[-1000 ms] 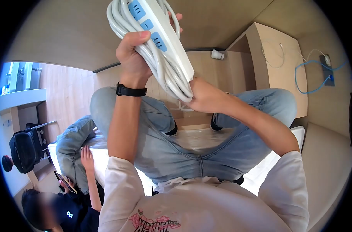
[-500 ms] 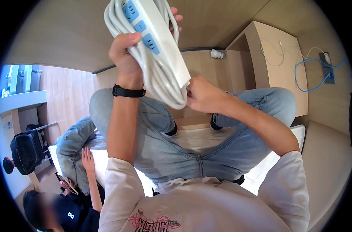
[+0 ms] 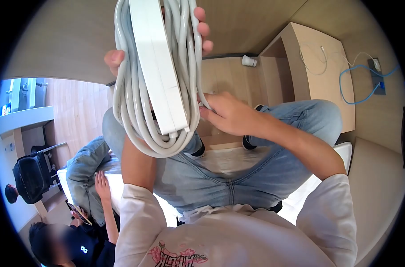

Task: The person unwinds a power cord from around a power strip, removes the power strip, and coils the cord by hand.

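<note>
Head view: power strip (image 3: 155,66) clasped between left fingers (image 3: 203,29); right fingers (image 3: 214,117) pinch cable (image 3: 123,91).

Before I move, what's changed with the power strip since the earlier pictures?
The power strip has turned: its blue sockets are out of sight and a plain white face shows. With its coiled cable, it shifted left and down in view. The left grip keeps its hold; the right grip stays by the strip's lower end. The white cylinder is unmoved.
</note>
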Motion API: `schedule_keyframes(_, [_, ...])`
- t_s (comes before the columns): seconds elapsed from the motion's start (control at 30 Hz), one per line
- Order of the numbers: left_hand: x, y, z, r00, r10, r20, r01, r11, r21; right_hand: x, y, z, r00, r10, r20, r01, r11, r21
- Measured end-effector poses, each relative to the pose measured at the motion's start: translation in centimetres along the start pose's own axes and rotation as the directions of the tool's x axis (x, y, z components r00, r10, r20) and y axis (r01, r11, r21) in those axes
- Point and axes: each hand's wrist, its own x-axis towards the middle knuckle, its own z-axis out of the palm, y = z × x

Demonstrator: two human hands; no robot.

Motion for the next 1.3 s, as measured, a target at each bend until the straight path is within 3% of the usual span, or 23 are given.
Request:
schedule_keyframes(0.07, [-0.2, -0.6, 1.2, 0.993, 0.082, -0.086, -0.076, 0.994, 0.077, -0.1, 0.9, 0.2, 0.999, -0.031, -0.011, 0.031, 0.999, 0.016])
schedule_keyframes(0.17, [-0.1, -0.6, 0.9, 0.967, 0.154, -0.206, -0.12, 0.979, 0.166, -0.3, 1.4, 0.2, 0.994, 0.08, 0.074, -0.077, 0.996, -0.037])
schedule_keyframes(0.23, [0.2, 0.6, -1.7, 0.993, 0.065, 0.1, -0.08, 0.984, 0.159, -0.6, 1.1, 0.6, 0.989, 0.13, 0.076, -0.126, 0.99, -0.064])
schedule_keyframes(0.3, [0.0, 0.0, -0.9, 0.987, 0.159, 0.003, -0.154, 0.952, 0.263, -1.2, 1.8, 1.8, 0.994, 0.076, 0.082, -0.075, 0.997, -0.009])
schedule_keyframes(0.37, [-0.4, 0.1, -0.9, 0.829, 0.464, -0.313, -0.079, 0.65, 0.756, -1.3, 1.7, 2.2, 0.996, 0.022, 0.09, -0.026, 0.998, 0.05])
schedule_keyframes(0.4, [-0.4, 0.0, -1.9, 0.732, 0.597, -0.329, -0.105, 0.576, 0.811, -1.2, 1.2, 1.9, 0.99, 0.099, 0.101, -0.107, 0.992, 0.071])
schedule_keyframes(0.43, [-0.4, 0.1, -2.4, 0.73, 0.599, -0.329, -0.105, 0.574, 0.812, -1.1, 0.9, 1.7, 0.978, 0.176, 0.113, -0.187, 0.978, 0.09])
schedule_keyframes(0.5, [-0.2, 0.3, -2.7, 0.59, 0.773, -0.234, -0.075, 0.341, 0.937, -0.8, 1.0, 1.1, 0.98, 0.176, 0.089, -0.184, 0.978, 0.098])
schedule_keyframes(0.53, [0.1, 0.4, -2.8, 0.522, 0.821, -0.231, -0.114, 0.336, 0.935, -0.6, 0.8, 0.6, 0.982, 0.18, 0.064, -0.182, 0.982, 0.04])
schedule_keyframes(0.57, [0.2, 0.6, -2.8, 0.522, 0.822, -0.23, -0.115, 0.335, 0.935, -0.4, 0.7, 0.0, 0.983, 0.181, 0.039, -0.181, 0.983, -0.018])
schedule_keyframes(0.63, [0.1, 1.4, -3.0, 0.423, 0.862, -0.278, -0.099, 0.349, 0.932, 0.1, 0.5, -0.9, 0.982, 0.187, 0.003, -0.187, 0.982, -0.009])
schedule_keyframes(0.67, [-0.1, 2.2, -3.2, 0.432, 0.838, -0.334, -0.172, 0.439, 0.882, 0.2, 0.5, -1.4, 0.98, 0.195, -0.046, -0.197, 0.979, -0.045])
schedule_keyframes(0.87, [-0.3, 2.9, -2.7, 0.419, 0.86, -0.293, -0.188, 0.398, 0.898, 0.8, -0.5, -2.7, 0.956, 0.235, -0.175, -0.245, 0.969, -0.038])
schedule_keyframes(0.93, [-0.4, 2.9, -2.9, 0.403, 0.871, -0.279, -0.183, 0.376, 0.908, 0.7, -0.7, -2.3, 0.944, -0.159, -0.288, 0.059, 0.943, -0.328])
schedule_keyframes(0.97, [-0.2, 2.9, -3.0, 0.414, 0.864, -0.287, -0.188, 0.39, 0.901, 0.7, -1.0, -2.4, 0.947, -0.16, -0.278, 0.064, 0.944, -0.325])
schedule_keyframes(1.03, [-0.1, 2.5, -3.1, 0.417, 0.859, -0.296, -0.194, 0.402, 0.895, 0.6, -1.8, -3.2, 0.884, -0.324, -0.337, 0.152, 0.881, -0.448])
schedule_keyframes(1.1, [0.5, 2.0, -2.0, 0.401, 0.884, -0.238, -0.06, 0.285, 0.957, 0.7, -1.9, -3.5, 0.855, -0.426, -0.297, 0.218, 0.813, -0.54])
schedule_keyframes(1.17, [0.5, 2.7, -2.4, 0.435, 0.868, -0.238, -0.039, 0.282, 0.959, 0.8, -1.9, -4.2, 0.817, -0.52, -0.248, 0.275, 0.73, -0.626])
schedule_keyframes(1.23, [0.5, 2.9, -2.8, 0.368, 0.881, -0.296, 0.126, 0.269, 0.955, 0.8, -2.0, -5.4, 0.78, -0.589, -0.211, 0.264, 0.615, -0.743])
schedule_keyframes(1.27, [0.1, 3.3, -3.5, 0.365, 0.882, -0.297, 0.126, 0.269, 0.955, 0.6, -2.2, -6.3, 0.781, -0.589, -0.208, 0.266, 0.615, -0.743])
schedule_keyframes(1.3, [-0.6, 3.9, -4.4, 0.448, 0.866, -0.223, 0.288, 0.096, 0.953, 0.4, -2.7, -7.3, 0.747, -0.589, -0.308, 0.206, 0.646, -0.735])
